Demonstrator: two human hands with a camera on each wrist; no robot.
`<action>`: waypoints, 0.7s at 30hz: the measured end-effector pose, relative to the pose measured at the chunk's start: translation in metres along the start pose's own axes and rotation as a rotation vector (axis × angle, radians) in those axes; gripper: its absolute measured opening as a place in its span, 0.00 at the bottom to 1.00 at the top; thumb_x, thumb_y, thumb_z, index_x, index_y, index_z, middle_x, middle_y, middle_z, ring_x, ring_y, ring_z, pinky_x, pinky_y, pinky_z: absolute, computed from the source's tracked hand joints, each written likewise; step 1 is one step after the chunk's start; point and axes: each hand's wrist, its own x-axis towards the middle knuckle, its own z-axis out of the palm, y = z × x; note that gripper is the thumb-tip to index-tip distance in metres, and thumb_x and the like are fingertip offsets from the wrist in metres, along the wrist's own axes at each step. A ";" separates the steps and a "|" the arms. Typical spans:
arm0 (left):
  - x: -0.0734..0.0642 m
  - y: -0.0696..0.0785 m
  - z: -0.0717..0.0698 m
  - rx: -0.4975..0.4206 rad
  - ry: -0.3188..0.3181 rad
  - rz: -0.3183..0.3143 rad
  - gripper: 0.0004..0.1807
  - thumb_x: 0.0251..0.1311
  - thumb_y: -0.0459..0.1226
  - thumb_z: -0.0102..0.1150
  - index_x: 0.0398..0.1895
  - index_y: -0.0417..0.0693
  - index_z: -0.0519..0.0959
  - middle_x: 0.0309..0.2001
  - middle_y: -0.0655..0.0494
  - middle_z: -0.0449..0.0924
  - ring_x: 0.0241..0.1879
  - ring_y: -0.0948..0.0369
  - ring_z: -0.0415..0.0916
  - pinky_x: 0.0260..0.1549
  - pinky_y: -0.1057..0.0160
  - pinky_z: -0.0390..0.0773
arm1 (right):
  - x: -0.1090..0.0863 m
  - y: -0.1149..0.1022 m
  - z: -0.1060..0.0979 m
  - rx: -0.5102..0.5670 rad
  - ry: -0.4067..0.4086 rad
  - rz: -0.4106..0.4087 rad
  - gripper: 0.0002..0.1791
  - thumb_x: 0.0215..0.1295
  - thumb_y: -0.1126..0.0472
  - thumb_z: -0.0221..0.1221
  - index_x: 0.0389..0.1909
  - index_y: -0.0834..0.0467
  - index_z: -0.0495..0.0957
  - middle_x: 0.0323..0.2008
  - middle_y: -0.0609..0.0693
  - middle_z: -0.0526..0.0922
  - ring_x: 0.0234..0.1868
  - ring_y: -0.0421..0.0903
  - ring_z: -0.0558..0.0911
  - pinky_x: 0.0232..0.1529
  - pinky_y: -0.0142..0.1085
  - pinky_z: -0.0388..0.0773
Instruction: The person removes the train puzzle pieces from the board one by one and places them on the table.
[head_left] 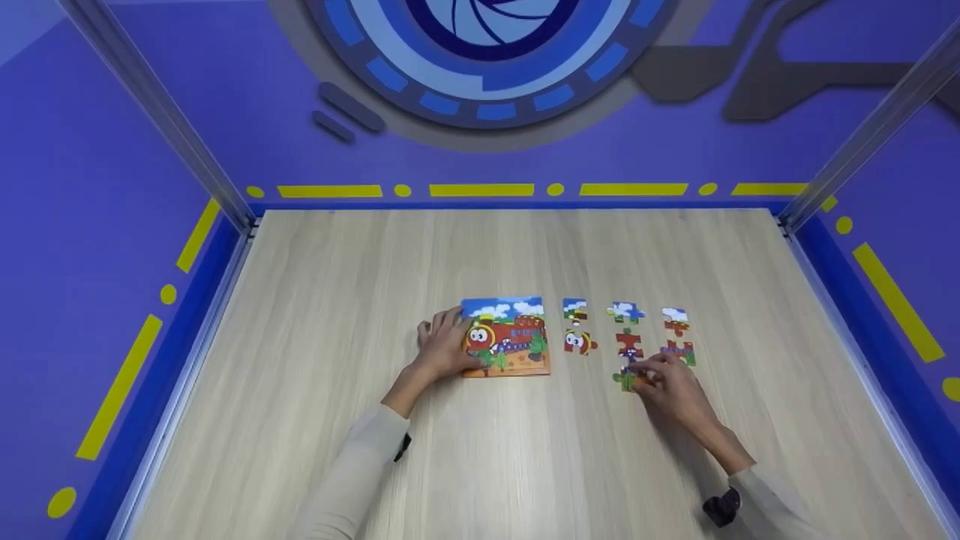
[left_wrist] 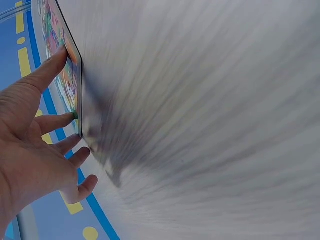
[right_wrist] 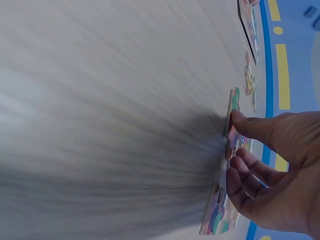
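A square picture puzzle (head_left: 510,337) with a cartoon train on it lies flat on the table. My left hand (head_left: 444,346) rests at its left side, fingers spread, with the thumb (left_wrist: 52,65) pressing the picture near a corner. To the right, my right hand (head_left: 679,390) pinches a green and orange puzzle piece (head_left: 625,382) at the table surface. Its thumb (right_wrist: 252,126) lies on that piece, while the other fingers curl beside it. A red piece (head_left: 630,341) sits just above it. The index fingertip's contact is partly hidden.
Loose pieces form short columns right of the puzzle: a face piece (head_left: 577,342), a cloud piece (head_left: 574,308), another cloud piece (head_left: 625,311) and a right-hand pair (head_left: 676,321). Blue walls (head_left: 495,165) border the wooden table (head_left: 360,262) behind and at both sides.
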 end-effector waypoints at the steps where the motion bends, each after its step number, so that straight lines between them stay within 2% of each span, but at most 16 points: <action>1: -0.001 0.000 0.000 -0.001 -0.001 0.000 0.47 0.53 0.49 0.76 0.74 0.41 0.68 0.77 0.41 0.57 0.75 0.42 0.53 0.69 0.32 0.47 | 0.000 0.000 0.000 0.000 -0.002 0.000 0.15 0.62 0.70 0.67 0.50 0.62 0.87 0.46 0.59 0.80 0.41 0.48 0.78 0.41 0.38 0.74; 7: -0.001 -0.001 -0.001 0.009 -0.005 0.007 0.48 0.53 0.50 0.76 0.74 0.41 0.67 0.77 0.41 0.57 0.76 0.41 0.52 0.69 0.32 0.47 | 0.003 -0.008 -0.002 0.005 0.005 -0.053 0.14 0.61 0.68 0.69 0.48 0.64 0.86 0.44 0.57 0.82 0.40 0.47 0.79 0.39 0.35 0.75; 14: -0.001 -0.004 0.000 0.039 0.000 0.035 0.49 0.52 0.53 0.75 0.74 0.42 0.67 0.77 0.41 0.58 0.75 0.42 0.53 0.69 0.32 0.47 | 0.012 -0.026 0.004 0.055 -0.052 -0.128 0.12 0.63 0.70 0.66 0.47 0.62 0.86 0.39 0.54 0.84 0.36 0.42 0.77 0.37 0.31 0.75; 21: 0.000 -0.004 -0.001 0.067 0.007 0.046 0.48 0.51 0.53 0.76 0.72 0.41 0.70 0.75 0.40 0.60 0.74 0.41 0.54 0.68 0.31 0.48 | 0.027 -0.044 0.017 0.113 -0.103 -0.205 0.12 0.63 0.72 0.66 0.48 0.64 0.85 0.40 0.56 0.86 0.38 0.46 0.82 0.41 0.35 0.80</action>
